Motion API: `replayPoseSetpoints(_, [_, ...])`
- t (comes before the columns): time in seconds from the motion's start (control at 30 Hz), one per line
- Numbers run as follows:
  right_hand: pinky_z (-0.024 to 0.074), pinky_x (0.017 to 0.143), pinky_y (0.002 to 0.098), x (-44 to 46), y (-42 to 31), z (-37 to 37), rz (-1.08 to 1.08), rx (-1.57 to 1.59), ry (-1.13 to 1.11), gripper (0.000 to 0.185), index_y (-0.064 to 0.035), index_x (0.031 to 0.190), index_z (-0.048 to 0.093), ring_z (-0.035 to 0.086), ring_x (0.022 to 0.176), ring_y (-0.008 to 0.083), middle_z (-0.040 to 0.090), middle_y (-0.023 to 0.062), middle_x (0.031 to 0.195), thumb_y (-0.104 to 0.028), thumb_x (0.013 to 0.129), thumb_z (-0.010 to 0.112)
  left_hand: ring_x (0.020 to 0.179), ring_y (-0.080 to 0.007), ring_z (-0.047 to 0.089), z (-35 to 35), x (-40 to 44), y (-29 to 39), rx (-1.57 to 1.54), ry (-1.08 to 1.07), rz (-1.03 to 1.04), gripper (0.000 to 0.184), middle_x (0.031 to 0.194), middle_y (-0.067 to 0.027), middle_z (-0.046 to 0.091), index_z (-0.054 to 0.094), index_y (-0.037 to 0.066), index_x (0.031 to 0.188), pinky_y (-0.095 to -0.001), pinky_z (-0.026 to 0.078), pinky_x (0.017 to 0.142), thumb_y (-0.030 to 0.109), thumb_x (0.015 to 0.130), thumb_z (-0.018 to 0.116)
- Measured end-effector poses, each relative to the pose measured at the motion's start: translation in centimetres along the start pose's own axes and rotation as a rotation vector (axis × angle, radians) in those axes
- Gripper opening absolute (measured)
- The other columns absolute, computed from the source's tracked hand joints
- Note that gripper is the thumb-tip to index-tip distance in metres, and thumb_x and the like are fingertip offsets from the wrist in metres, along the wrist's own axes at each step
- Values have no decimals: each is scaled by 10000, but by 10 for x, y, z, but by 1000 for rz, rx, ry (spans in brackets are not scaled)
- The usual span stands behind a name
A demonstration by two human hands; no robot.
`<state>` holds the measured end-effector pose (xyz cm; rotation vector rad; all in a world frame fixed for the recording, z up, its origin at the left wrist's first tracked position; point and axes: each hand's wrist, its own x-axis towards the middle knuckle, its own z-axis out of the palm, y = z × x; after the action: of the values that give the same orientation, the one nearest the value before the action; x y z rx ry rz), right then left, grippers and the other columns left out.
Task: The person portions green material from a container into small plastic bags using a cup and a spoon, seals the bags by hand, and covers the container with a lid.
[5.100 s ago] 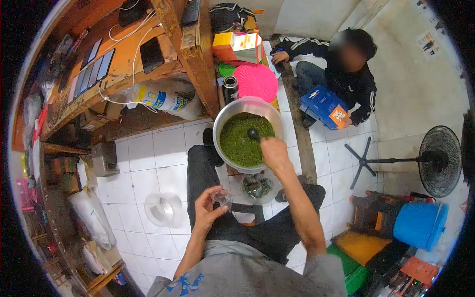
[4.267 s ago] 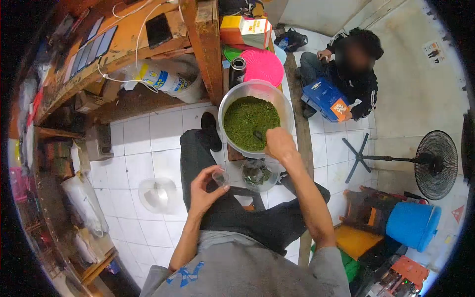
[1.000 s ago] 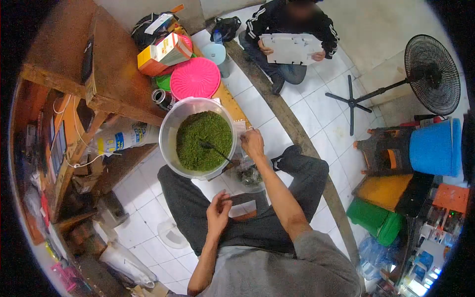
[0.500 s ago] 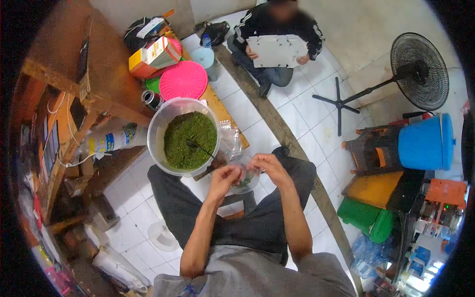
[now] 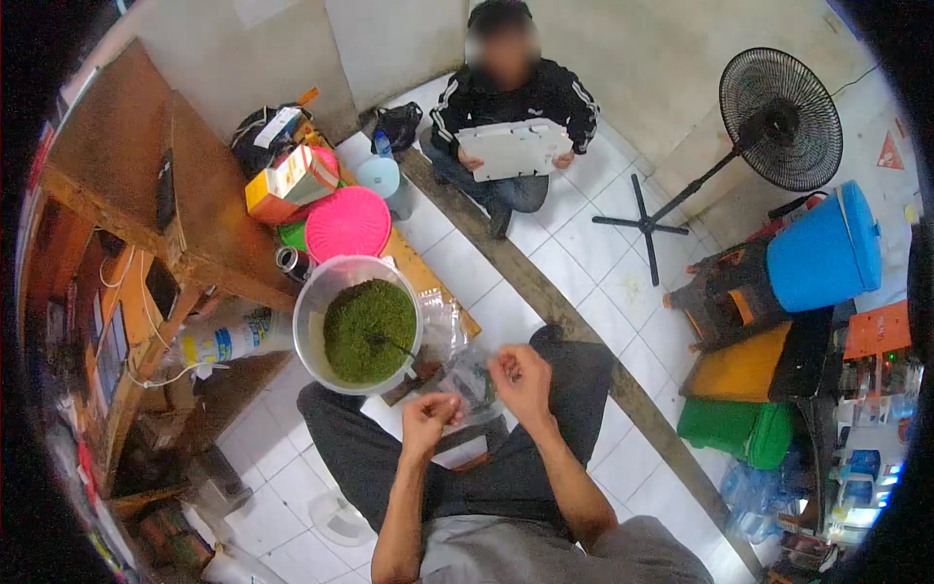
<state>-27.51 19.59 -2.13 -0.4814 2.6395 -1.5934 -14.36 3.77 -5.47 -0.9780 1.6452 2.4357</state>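
Observation:
Between my hands is a clear plastic bag [image 5: 471, 387] with a little dark green matter showing through it. My left hand [image 5: 428, 424] is closed in a pinch at the bag's near left edge. On the opposite side, the fingers of my right hand [image 5: 522, 383] pinch its right edge. Just beyond my left hand stands a translucent tub [image 5: 309, 362], holding finely chopped green material [image 5: 365, 316]. A dark-handled utensil [image 5: 391, 345] sticks out of the greens. More clear plastic bags [image 5: 443, 319] lie beside the tub.
A pink lid [image 5: 348, 224], an orange-and-white box [image 5: 290, 183] and a light-blue container [image 5: 384, 185] stand beyond the tub. A wooden cabinet [image 5: 126, 156] is at left. A seated person [image 5: 516, 107] holds a white board [image 5: 516, 149]. A fan [image 5: 778, 122] and blue bucket [image 5: 822, 248] are at right.
My hands have drawn further apart, the left one moving lower, and the bag now shows stretched between them. The whole view has shifted with my head; the seated person still holds the board.

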Motion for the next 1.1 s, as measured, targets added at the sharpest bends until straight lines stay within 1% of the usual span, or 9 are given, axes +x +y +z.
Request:
replayPoseSetpoints(0.07, [551, 678, 301, -19, -10, -5, 8, 28, -64, 325, -11, 1057, 721, 690, 728, 171, 728, 112, 882, -148, 803, 870, 709, -144, 686, 1, -2, -3, -15, 17, 25, 127, 844, -96, 737, 730, -60, 1001, -287, 561, 648, 57, 950, 729])
replayPoseSetpoints(0.2, [578, 742, 283, -41, -15, -4, 61, 199, -500, 400, -20, 1114, 730, 702, 817, 141, 755, 82, 949, -160, 780, 898, 663, -115, 664, 9, -7, -2, 58, 30, 90, 124, 808, -81, 741, 740, -53, 922, -268, 542, 581, 69, 931, 757])
replayPoseSetpoints(0.33, [599, 806, 296, -50, -3, 3, 188, 275, -546, 362, -21, 1188, 724, 742, 893, 155, 779, 125, 1017, -110, 853, 827, 664, -111, 667, 7, -14, -10, 51, 56, 37, 121, 792, -75, 738, 754, -36, 932, -261, 538, 590, 81, 916, 780])
replayPoseSetpoints(0.5, [622, 822, 334, -44, -26, -5, 22, 166, -625, 337, -12, 1224, 701, 774, 925, 227, 775, 162, 1069, -74, 896, 752, 723, -90, 659, 7, -23, -10, 288, 128, 182, 154, 782, -40, 741, 775, -4, 921, -282, 541, 643, 148, 901, 794])
replayPoseSetpoints(0.67, [610, 805, 296, -48, -17, 4, 9, 223, -666, 330, 7, 1206, 722, 763, 900, 165, 784, 151, 1017, -13, 879, 753, 692, -62, 614, 4, -32, -8, 370, 191, 190, 171, 736, -38, 719, 776, 21, 931, -292, 522, 630, 190, 910, 789])
replayPoseSetpoints(0.8, [614, 794, 305, -56, -12, 8, 144, 273, -635, 258, 39, 1155, 736, 756, 891, 163, 785, 136, 960, -37, 908, 740, 650, -93, 598, 8, -33, -26, 282, 206, 288, 175, 701, -78, 686, 753, 18, 915, -325, 499, 604, 189, 898, 782])
replayPoseSetpoints(0.93, [566, 734, 274, -64, -19, 13, 6, 58, -529, 146, 39, 1040, 764, 735, 832, 143, 780, 126, 934, -48, 926, 731, 635, -198, 609, 6, -23, -38, 289, 214, 563, 67, 727, -139, 671, 710, 17, 850, -378, 483, 603, 75, 818, 719])
replayPoseSetpoints(1.0, [561, 715, 284, -66, -8, 15, -54, -6, -548, 125, 54, 1014, 753, 686, 764, 128, 748, 88, 855, -25, 924, 716, 795, -333, 672, -8, -20, -39, 529, 55, 386, 287, 864, -181, 699, 712, 17, 933, -454, 513, 718, 229, 756, 789])
replayPoseSetpoints(1.1, [515, 635, 310, -69, -11, 22, -59, -33, -554, 175, 70, 964, 723, 627, 695, 143, 688, 91, 792, -104, 957, 699, 778, -348, 653, -7, -22, -45, 520, 178, 390, 322, 835, -188, 673, 691, 0, 907, -466, 496, 696, 247, 718, 772])
